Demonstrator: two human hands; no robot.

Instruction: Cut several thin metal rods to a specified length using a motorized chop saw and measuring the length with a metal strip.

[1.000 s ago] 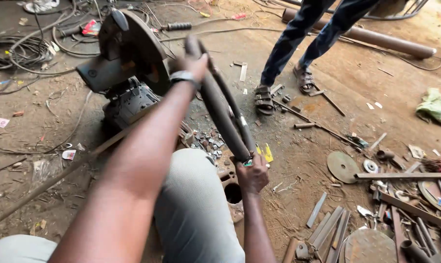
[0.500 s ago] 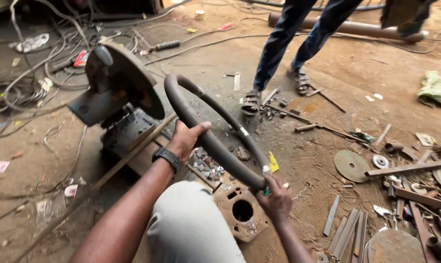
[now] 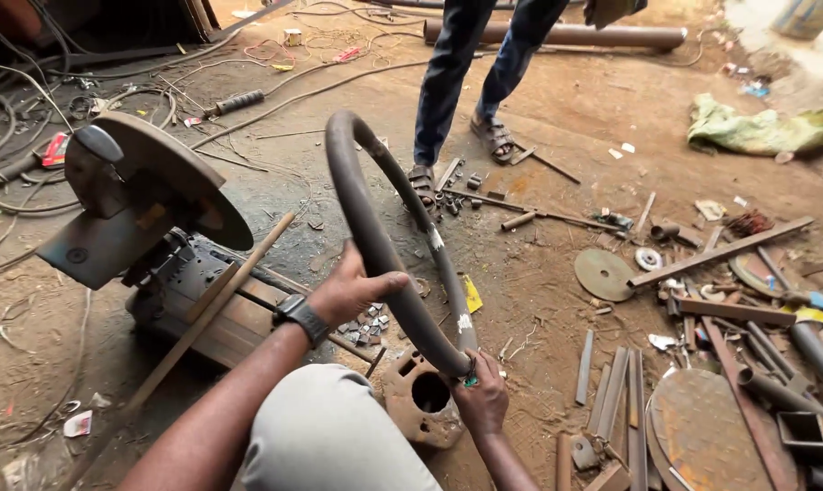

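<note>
The second person [image 3: 471,82] standing at the far side of the dirt floor [image 3: 557,118] was cut off above the thighs, and the right-hand scrap ran out of view at the edge. The lower end of the bent pipe [image 3: 375,245] was hidden inside the right hand [image 3: 481,400], so its tip could not be made out. One bent pipe was present, a dark curved length doubled into a narrow loop; its long axis ran from near the person's knee [image 3: 330,427] up and away toward the far side of the floor, the closed bend pointing away and slightly left. The left hand [image 3: 352,289], wearing one dark wristwatch [image 3: 301,318], had its fingers wrapped around the pipe's left limb at mid-length. The right hand's fingers were closed on the pipe's lower end, just above one rusted plate with a round hole [image 3: 421,400] lying on the floor. One cut-off saw [image 3: 148,218] stood at the left. Two round rusted discs [image 3: 604,275] [image 3: 702,432] lay among the bars on the right.
</note>
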